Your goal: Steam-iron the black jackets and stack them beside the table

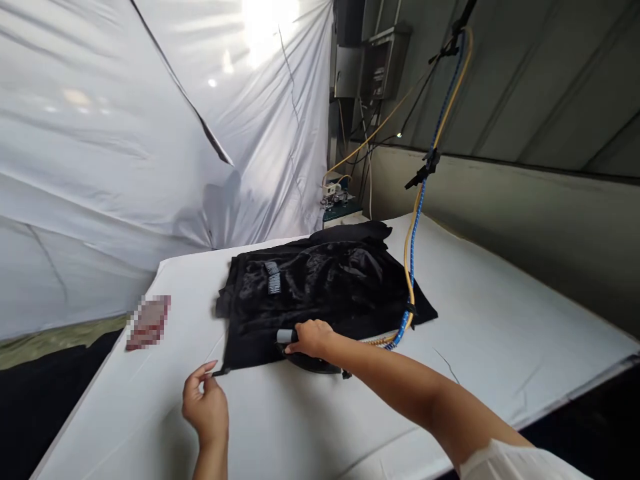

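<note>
A black garment [320, 287] with a small pale printed patch lies spread over the white table. My right hand [311, 339] is wrapped round the grey and black handle of an iron [313, 362], whose dark body rests along the garment's near edge. The iron's underside is hidden. At the garment's near left corner my left hand [205, 393] pinches a small black end of the fabric between thumb and fingers.
Blue and yellow hoses [414, 240] hang from above and run down to the iron. A blurred reddish item [150, 323] lies on the white table [480, 300] at the left. Beyond the far edge stands a small machine [336, 195], beside white sheeting [125, 147].
</note>
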`<state>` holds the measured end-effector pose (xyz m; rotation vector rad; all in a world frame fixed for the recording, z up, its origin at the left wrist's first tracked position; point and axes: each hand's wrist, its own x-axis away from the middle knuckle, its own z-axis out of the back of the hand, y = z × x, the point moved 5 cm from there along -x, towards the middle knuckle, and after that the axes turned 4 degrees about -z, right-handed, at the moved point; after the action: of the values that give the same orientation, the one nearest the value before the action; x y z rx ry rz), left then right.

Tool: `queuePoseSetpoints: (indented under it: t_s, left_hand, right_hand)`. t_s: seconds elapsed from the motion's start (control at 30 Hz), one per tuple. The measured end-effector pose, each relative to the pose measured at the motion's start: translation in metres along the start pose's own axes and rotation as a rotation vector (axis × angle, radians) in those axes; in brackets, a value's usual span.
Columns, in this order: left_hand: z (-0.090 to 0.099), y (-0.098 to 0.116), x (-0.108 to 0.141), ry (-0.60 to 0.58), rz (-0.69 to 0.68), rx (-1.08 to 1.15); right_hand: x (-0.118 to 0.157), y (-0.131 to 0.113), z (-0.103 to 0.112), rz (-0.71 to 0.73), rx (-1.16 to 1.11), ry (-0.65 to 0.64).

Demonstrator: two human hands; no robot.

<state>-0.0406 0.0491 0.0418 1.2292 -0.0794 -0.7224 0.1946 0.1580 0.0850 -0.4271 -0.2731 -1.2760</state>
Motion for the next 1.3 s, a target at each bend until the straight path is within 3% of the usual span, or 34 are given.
queuePoseSetpoints:
  t_s: [0.13, 0.3, 0.5, 0.63, 0.77, 0.93, 1.03, 1.17, 1.3]
  left_hand:
    - [-0.03, 0.022, 0.022, -0.081, -0.023, 0.03]
    - [-0.082, 0.052, 0.063, -0.21, -0.094, 0.041]
    - [-0.158, 0.097, 0.122, -0.428, -0.301, 0.008]
    - [-0.219, 0.137, 0.162, -0.691, -0.511, -0.109]
    - [-0.272, 0.164, 0.191, -0.88, -0.632, -0.333]
    - [-0.305, 0.175, 0.202, -0.929, -0.661, -0.598]
    - [-0.312, 0.176, 0.206, -1.013, -0.705, -0.657]
    - [-0.306, 0.174, 0.204, -1.09, -0.661, -0.657]
    - [-0.291, 0.173, 0.197, -1.107, -0.6, -0.626]
  right_hand:
    - [0.021, 0.08, 0.007, -0.114, -0.049, 0.04]
    - [0.049, 0.19, 0.012, -0.322, -0.122, 0.097]
    - [0.078, 0.309, 0.024, -0.489, -0.166, 0.122]
    - [0.086, 0.364, 0.03, -0.575, -0.178, 0.13]
    - [0.087, 0.393, 0.028, -0.587, -0.187, 0.148]
    - [0.089, 0.406, 0.021, -0.547, -0.244, 0.135]
    - [0.091, 0.405, 0.021, -0.465, -0.253, 0.111]
    - [0.094, 0.398, 0.024, -0.371, -0.208, 0.098]
    - [0.091, 0.399, 0.029, -0.479, -0.195, 0.119]
